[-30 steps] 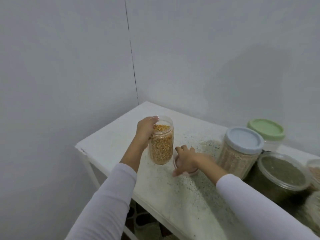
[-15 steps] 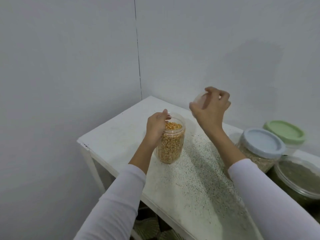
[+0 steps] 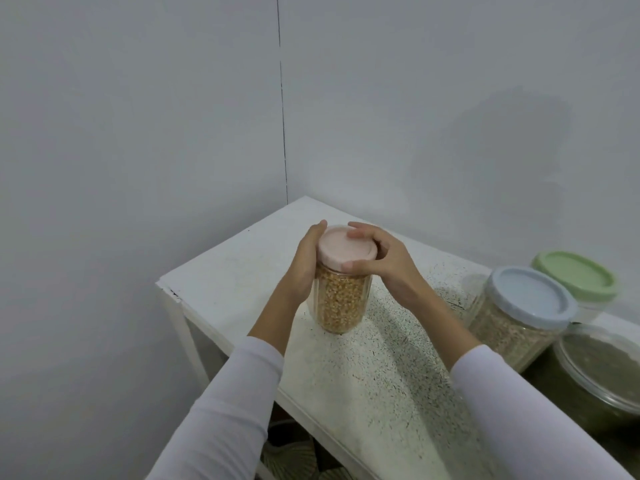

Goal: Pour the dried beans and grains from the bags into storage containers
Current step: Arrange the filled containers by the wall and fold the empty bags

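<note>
A clear jar (image 3: 341, 303) full of yellow corn kernels stands upright on the white table (image 3: 242, 258) near its left end. A pale pink lid (image 3: 344, 249) sits on the jar's mouth. My left hand (image 3: 306, 261) grips the jar's upper side from the left. My right hand (image 3: 384, 259) holds the lid's rim, thumb at the front and fingers curled over the far edge. No bags are in view.
At the right stand a blue-lidded jar (image 3: 519, 310) of pale grain, a green-lidded container (image 3: 576, 280) behind it, and a clear-lidded tub (image 3: 602, 375) of dark green grains at the frame edge. Walls meet in a corner behind the table. The table's left edge is close.
My right hand picked the pink lid up from the table, carried it over the jar and set it on the mouth. My left hand kept its hold on the jar.
</note>
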Demonstrator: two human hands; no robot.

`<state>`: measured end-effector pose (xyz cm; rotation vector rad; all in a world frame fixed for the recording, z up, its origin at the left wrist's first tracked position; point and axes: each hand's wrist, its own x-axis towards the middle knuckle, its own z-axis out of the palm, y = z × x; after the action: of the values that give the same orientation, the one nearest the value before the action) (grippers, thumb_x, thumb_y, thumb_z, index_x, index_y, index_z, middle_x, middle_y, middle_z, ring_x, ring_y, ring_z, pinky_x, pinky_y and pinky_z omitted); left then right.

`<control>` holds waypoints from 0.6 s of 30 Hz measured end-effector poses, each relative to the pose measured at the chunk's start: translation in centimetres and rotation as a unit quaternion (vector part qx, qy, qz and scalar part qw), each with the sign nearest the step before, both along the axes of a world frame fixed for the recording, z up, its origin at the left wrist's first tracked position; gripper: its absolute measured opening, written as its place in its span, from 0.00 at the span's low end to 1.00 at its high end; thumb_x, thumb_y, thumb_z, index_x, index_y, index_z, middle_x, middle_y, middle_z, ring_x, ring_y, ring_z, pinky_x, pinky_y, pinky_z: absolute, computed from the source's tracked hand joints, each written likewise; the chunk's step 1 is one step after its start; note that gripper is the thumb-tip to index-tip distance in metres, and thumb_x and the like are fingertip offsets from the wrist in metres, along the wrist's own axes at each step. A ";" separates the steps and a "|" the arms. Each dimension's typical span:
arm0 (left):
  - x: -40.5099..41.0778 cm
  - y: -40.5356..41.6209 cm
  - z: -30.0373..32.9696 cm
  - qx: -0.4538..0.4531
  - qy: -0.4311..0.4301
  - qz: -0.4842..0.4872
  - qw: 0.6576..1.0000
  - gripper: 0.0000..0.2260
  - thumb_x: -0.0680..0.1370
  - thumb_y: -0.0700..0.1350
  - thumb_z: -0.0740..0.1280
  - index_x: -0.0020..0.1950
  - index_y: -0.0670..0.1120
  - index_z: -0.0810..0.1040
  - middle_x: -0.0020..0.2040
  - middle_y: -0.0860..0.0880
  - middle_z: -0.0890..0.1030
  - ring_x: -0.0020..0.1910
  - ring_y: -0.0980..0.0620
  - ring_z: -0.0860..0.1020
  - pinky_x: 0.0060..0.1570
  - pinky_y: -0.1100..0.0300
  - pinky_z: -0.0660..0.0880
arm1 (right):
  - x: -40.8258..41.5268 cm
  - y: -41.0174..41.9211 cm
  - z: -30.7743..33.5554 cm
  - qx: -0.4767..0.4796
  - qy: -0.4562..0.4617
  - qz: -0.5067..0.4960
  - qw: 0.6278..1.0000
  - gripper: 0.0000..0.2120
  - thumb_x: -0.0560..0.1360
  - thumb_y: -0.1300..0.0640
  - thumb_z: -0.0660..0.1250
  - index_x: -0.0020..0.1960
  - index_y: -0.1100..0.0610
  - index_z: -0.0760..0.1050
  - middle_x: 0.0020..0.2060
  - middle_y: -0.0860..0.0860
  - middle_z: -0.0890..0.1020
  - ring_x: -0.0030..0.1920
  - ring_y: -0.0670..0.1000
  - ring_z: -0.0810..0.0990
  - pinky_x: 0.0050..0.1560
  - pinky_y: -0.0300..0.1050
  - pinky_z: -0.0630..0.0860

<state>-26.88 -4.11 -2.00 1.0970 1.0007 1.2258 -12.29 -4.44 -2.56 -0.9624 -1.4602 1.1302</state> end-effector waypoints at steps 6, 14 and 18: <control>-0.8 0.2 -0.5 -0.029 -0.001 -0.008 1.000 0.11 0.81 0.47 0.56 0.50 0.47 0.78 0.45 0.48 0.80 0.43 0.52 0.76 0.36 0.62 0.71 | 0.4 0.3 0.1 -0.024 -0.002 0.039 0.999 0.25 0.51 0.54 0.78 0.48 0.54 0.81 0.62 0.45 0.76 0.63 0.49 0.74 0.58 0.44 0.74; -1.5 0.6 -0.8 0.000 -0.009 -0.025 1.000 0.11 0.81 0.45 0.57 0.55 0.47 0.78 0.58 0.44 0.78 0.56 0.47 0.75 0.52 0.52 0.72 | 1.1 0.9 0.7 -0.012 -0.065 0.065 0.996 0.14 0.51 0.57 0.78 0.28 0.52 0.72 0.61 0.46 0.78 0.62 0.48 0.75 0.58 0.45 0.71; -1.8 0.8 -1.3 0.043 0.008 -0.040 0.998 0.13 0.78 0.48 0.58 0.53 0.51 0.82 0.60 0.41 0.77 0.57 0.45 0.74 0.52 0.48 0.67 | 1.0 1.3 2.1 0.000 -0.132 0.078 0.988 0.15 0.53 0.62 0.76 0.29 0.55 0.70 0.59 0.47 0.78 0.59 0.49 0.75 0.54 0.45 0.73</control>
<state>-28.66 -3.30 -3.31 1.2040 0.9145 1.2061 -11.26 -3.14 -0.49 -1.0418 -1.7740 1.1472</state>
